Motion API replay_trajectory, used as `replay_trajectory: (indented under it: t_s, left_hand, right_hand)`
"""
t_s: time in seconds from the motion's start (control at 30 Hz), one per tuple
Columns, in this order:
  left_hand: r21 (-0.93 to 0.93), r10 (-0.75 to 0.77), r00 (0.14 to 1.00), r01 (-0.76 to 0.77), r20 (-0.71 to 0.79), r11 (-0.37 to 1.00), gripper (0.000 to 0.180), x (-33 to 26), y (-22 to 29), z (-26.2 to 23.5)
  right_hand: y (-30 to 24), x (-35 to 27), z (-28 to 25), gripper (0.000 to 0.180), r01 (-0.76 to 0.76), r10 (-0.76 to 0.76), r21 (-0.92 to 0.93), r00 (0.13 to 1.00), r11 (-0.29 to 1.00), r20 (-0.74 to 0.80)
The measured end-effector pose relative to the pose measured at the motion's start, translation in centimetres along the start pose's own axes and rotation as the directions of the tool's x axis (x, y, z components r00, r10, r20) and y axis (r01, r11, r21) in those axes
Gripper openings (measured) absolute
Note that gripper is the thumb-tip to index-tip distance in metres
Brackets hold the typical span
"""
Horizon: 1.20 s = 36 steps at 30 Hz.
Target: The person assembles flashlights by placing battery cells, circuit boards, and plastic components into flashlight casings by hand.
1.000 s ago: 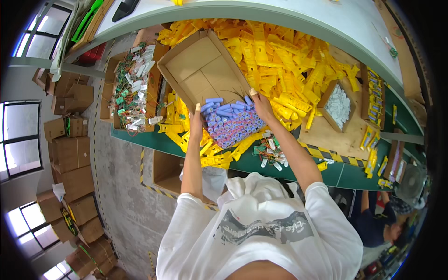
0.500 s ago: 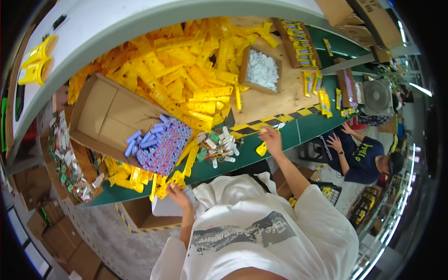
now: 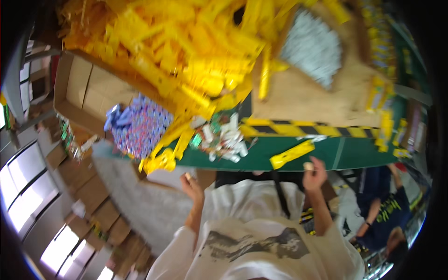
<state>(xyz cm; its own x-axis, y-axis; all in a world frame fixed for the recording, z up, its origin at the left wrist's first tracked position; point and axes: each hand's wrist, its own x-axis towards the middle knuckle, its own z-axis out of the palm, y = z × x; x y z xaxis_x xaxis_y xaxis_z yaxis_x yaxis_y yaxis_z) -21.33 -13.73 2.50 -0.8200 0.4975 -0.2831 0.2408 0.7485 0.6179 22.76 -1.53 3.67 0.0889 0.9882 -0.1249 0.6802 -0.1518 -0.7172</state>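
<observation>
The green bench (image 3: pixel 298 158) carries a big heap of yellow plastic pieces (image 3: pixel 186 51) toward its far edge, an open brown cardboard box (image 3: pixel 86 91) at its left end, and a block of blue and purple small packets (image 3: pixel 140 126) at its near edge. One long yellow plastic strip (image 3: pixel 291 154) lies alone at the near edge. Just below this strip is the right hand (image 3: pixel 315 173), its grip narrow around a small pale object (image 3: pixel 308 165), while the left hand (image 3: pixel 191 184) is raised below the near edge, and whether its grip holds something I cannot tell.

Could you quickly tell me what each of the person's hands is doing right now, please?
Left hand: raised near the table edge, holding nothing visible; fingers blurred, grip cannot be told.
Right hand: curled, beside a yellow piece; whether it holds anything cannot be told.
</observation>
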Motion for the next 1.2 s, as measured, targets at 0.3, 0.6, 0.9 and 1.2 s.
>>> replay_trajectory:
  t_s: [0.3, 0.6, 0.9, 1.2]
  left_hand:
    - [0.337, 0.58, 0.68, -0.473, -0.448, 0.814, 0.052, 10.4, -2.0, -2.7]
    - [0.375, 0.696, 0.574, -0.588, -0.431, 0.717, 0.027, 18.0, -5.5, -3.8]
    - [0.241, 0.595, 0.362, -0.672, -0.717, 0.7, 0.027, 18.6, -7.4, -4.0]
    - [0.043, 0.37, 0.171, -0.862, -0.913, 0.505, 0.027, 17.9, -6.2, -3.4]
  right_hand:
    - [14.3, -14.7, 6.8, 0.029, 0.104, -0.073, 0.261, 0.989, 0.96, -0.127]
    - [14.5, -12.3, 15.7, 0.019, 0.085, -0.047, 0.289, 0.99, 0.953, -0.136]
    - [1.2, -11.4, 13.8, 0.014, 0.761, -0.715, 0.209, 0.649, 0.614, -0.259]
    - [-0.5, -4.8, 6.3, 0.029, 0.589, -0.514, 0.002, 0.708, 0.808, -0.484]
